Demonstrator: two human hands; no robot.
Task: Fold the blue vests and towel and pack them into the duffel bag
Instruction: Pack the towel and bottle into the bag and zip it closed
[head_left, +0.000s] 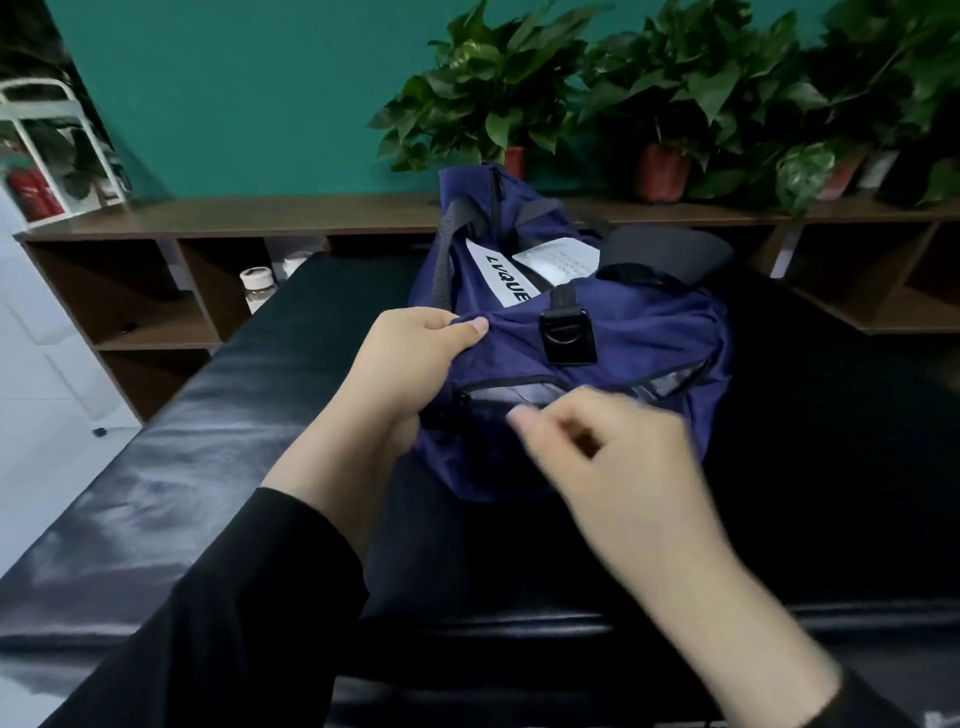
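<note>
The duffel bag (613, 343), navy with a white label panel, is set on the black padded bench (171, 467), lying on its side with one end toward the camera. A fold of its fabric near the end is pinched by the left hand (415, 353), thumb on top, fingers curled under. The right hand (608, 457) is held just in front of the end pocket zipper (524, 387), fingers loosely curled and apart; it is motion-blurred, so contact with the zipper or its pull cannot be confirmed, and nothing is seen gripped in it.

No vests or towel are visible anywhere on the bench (either packed already or out of view, cannot be told). Step in hand is judged to be zipper work on the bag: it is braced by the left hand while the zip is reached for by the right. Whether opening or closing is intended cannot be read.

Next move: the pull tab must be found and pinched, then run along the track, with the fabric kept taut by the left hand so the thin nylon is not snagged.
</note>
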